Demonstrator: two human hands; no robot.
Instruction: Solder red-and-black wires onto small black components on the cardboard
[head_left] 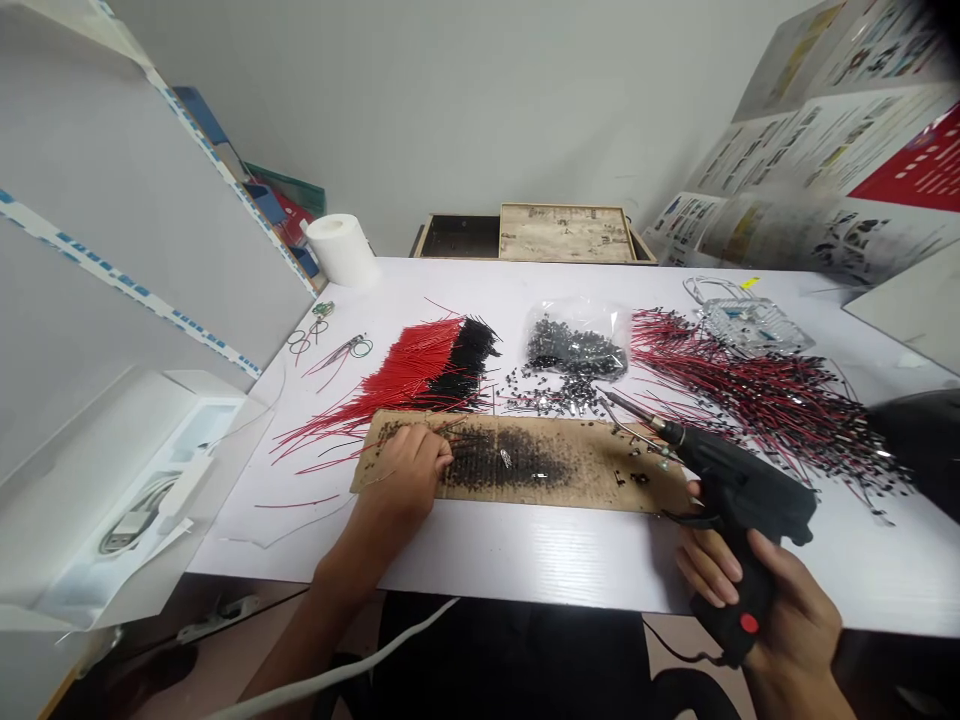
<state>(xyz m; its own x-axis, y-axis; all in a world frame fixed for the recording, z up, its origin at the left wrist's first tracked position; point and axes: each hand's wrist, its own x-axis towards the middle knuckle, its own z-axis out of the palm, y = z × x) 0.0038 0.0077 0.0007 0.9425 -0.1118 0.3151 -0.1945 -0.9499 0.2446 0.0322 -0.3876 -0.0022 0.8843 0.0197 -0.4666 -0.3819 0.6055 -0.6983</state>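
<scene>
My right hand [799, 610] grips the handle of a black soldering gun [739, 480] with a red button low on it. The gun's tip points left, above the far edge of a scorched cardboard strip [600, 480]. On the strip's left part rests my left hand [411, 465], fingers curled together; what they pinch is hidden. Thin wires show close to its fingertips. Behind it lie a heap of red wires [416, 355] and black wires [463, 365]. A clear bag [577, 345] of small black parts lies open beyond the strip, with loose parts spilled in front.
Red and black wires with parts on their ends [772, 400] are piled at right, beside a clear plastic tray [757, 325]. A paper roll [343, 250] stands at the back left. Small scissors [349, 347] lie on the left. An open white box [142, 500] holds a coiled cable.
</scene>
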